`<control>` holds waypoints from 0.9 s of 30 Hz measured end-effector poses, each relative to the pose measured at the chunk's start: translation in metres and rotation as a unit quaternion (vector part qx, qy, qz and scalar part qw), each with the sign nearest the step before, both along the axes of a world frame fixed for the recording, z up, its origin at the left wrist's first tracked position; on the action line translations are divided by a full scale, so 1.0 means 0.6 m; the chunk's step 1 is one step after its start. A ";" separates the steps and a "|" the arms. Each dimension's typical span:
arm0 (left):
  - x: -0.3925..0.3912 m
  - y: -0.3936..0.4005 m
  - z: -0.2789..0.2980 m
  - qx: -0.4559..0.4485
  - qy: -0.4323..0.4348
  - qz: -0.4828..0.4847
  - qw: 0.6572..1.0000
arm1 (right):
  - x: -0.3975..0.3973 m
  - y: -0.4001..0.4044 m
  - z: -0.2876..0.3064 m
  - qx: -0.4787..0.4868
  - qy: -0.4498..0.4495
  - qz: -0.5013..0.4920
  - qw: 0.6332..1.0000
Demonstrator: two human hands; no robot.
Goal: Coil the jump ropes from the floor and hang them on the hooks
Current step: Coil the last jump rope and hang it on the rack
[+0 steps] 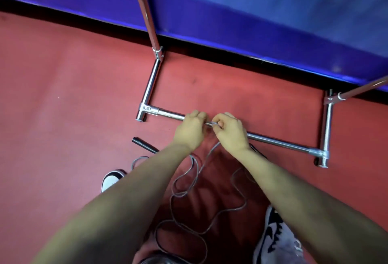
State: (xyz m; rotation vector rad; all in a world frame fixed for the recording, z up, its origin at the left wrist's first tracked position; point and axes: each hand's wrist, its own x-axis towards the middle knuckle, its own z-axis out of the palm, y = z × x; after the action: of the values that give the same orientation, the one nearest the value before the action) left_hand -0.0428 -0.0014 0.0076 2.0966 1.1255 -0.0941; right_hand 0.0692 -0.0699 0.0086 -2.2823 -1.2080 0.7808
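- The left hand (190, 130) and the right hand (230, 131) are held close together, knuckles up, both with fingers curled around a small bend of the jump rope (184, 179) pinched between them.
- The rope is a thin grey cord; from the hands it drops toward the person and lies in loose, uneven loops on the red floor (63, 95) between the two forearms.
- One black handle (143, 145) lies on the floor just left of the left wrist, partly hidden by the forearm.
- Directly beyond the hands runs the low chrome bar of a metal rack (279, 143), its uprights rising on both sides.
- Behind the rack is a blue padded wall (252, 11).
- Two white-and-black shoes (275, 234) show, one under each forearm.
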 end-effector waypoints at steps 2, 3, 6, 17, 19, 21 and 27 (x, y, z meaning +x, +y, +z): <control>0.005 0.013 0.061 0.025 -0.023 0.006 0.999 | 0.004 -0.001 0.050 0.041 -0.010 0.008 0.999; 0.006 0.019 0.095 0.034 -0.029 -0.005 0.999 | 0.006 -0.001 0.077 0.064 -0.008 0.002 0.998; -0.002 0.029 0.208 0.059 -0.085 -0.030 0.994 | 0.010 -0.001 0.157 0.114 0.012 -0.025 0.993; -0.042 -0.027 0.637 0.077 -0.285 0.068 0.953 | -0.039 -0.051 0.540 0.243 0.173 -0.059 0.953; -0.050 -0.049 0.696 0.064 -0.327 0.086 0.939 | -0.055 -0.073 0.603 0.234 0.215 -0.018 0.948; -0.055 -0.070 0.757 0.042 -0.379 0.109 0.918 | -0.067 -0.093 0.653 0.216 0.225 0.020 0.950; -0.077 -0.125 0.941 0.111 -0.467 0.111 0.870 | -0.082 -0.137 0.787 0.249 0.092 0.089 0.960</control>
State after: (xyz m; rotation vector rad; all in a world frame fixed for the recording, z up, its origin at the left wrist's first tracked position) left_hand -0.0892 -0.0761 0.5720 1.7897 0.7539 1.0926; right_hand 0.0202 -0.1524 0.4808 -1.6771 -1.3526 0.6410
